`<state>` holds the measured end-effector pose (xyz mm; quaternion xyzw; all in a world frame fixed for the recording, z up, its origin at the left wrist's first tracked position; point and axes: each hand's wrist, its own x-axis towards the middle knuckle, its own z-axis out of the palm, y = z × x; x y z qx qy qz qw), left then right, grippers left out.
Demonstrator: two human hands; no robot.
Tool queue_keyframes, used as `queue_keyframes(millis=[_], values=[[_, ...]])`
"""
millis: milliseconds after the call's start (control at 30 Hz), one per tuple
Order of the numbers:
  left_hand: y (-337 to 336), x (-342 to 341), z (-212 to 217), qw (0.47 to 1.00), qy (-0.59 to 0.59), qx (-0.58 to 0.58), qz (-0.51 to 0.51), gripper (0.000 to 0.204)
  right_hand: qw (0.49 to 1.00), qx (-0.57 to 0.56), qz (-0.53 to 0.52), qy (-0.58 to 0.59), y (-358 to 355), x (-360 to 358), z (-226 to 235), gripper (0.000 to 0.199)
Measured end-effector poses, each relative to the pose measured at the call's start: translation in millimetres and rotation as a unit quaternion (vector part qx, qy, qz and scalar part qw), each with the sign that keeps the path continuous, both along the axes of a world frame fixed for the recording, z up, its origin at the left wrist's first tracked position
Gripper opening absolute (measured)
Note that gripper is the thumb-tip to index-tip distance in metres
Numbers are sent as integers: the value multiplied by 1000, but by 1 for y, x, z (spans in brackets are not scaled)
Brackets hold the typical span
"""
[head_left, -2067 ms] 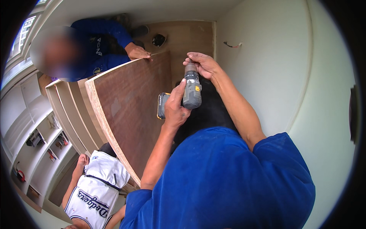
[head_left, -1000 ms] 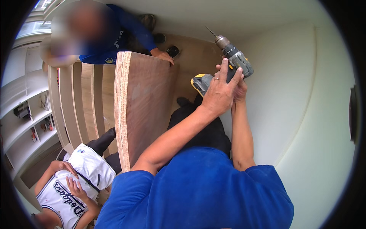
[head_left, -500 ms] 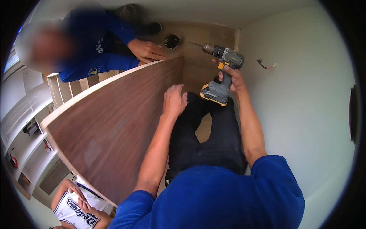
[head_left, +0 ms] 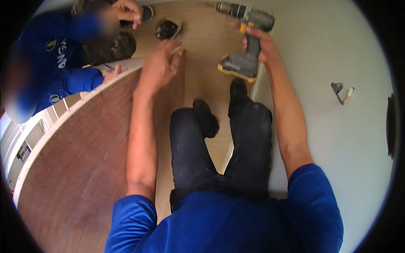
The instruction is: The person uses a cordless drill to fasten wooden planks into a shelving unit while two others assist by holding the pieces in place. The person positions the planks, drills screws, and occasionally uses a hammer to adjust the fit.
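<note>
Two bare hands: the left hand (head_left: 161, 63) is hovering at the far end of a reddish-brown wooden panel (head_left: 84, 156), and the right hand (head_left: 263, 44) is carrying a cordless drill (head_left: 252, 47).
Right grip: fingers and thumb are wrapping round the drill's handle, the forefinger lying near the yellow trigger.
Left grip: fingers are parting loosely and blurring, nothing showing between them; whether they are touching the panel, I cannot tell.
Drill axis: its body is lying crosswise in the view, the chuck pointing left, the battery sitting below the handle.
Panel from drill: the panel is standing to the left, well apart, its long pale edge running from lower left up toward the left hand.
Nearer hand: the left is staying closest to the panel; the right is holding the drill on the wall side.
Co-worker: a hand (head_left: 112, 75) is resting at the panel's pale edge.
Floor: a dark rounded object (head_left: 166, 30) is lying beyond the left hand.
Wall: a short wire with connectors (head_left: 337, 87) is sticking out, right of the right forearm.
</note>
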<state>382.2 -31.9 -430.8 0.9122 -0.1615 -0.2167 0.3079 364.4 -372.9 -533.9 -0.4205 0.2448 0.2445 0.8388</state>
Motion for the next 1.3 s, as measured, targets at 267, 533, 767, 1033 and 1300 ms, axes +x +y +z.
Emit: queue_keyframes(millis=[267,533,767,1033,1300], values=[[18,11,-30,995,92,40,-16,43,992,-28,-23,-120,-17,45,-4,47],[12,-10,-75,898,-180,384,-121,21,972,118,-84,-187,16,74,-24,21],[-13,-9,-118,837,-60,508,-197,33,969,75,-66,-225,59,96,31,17],[-19,-5,-181,870,-33,469,-151,33,970,31,-138,-200,76,41,101,35],[4,15,-183,863,-17,489,-124,37,971,56,-154,-174,67,-10,101,50]])
